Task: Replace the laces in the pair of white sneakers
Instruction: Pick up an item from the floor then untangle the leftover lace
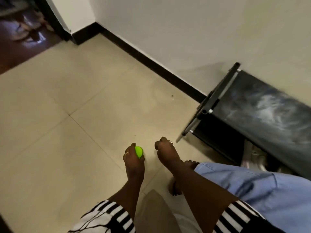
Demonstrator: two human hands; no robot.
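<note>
Lime-green round object (139, 151), small and smooth-looking, sits gripped in the left hand (134, 159), fingers wrapped round it. Whether it is a coiled lace or a ball is too blurred to tell. The right hand (165, 151) is clenched in a loose fist, with nothing visible inside it. Both hands hang over the beige tiled floor (67, 115), near the left end of the black fabric-topped shoe rack (262, 105) that stands against the wall. A pale whitish shoe (253, 157), probably one of the white sneakers, lies on the rack's low shelf, half hidden under its top. The step in hand looks like fetching the pair, so the work has barely begun. Best to open the right hand, reach in low under the top's front edge, draw both shoes out by their heels, and set them side by side on the floor before touching any lace.
</note>
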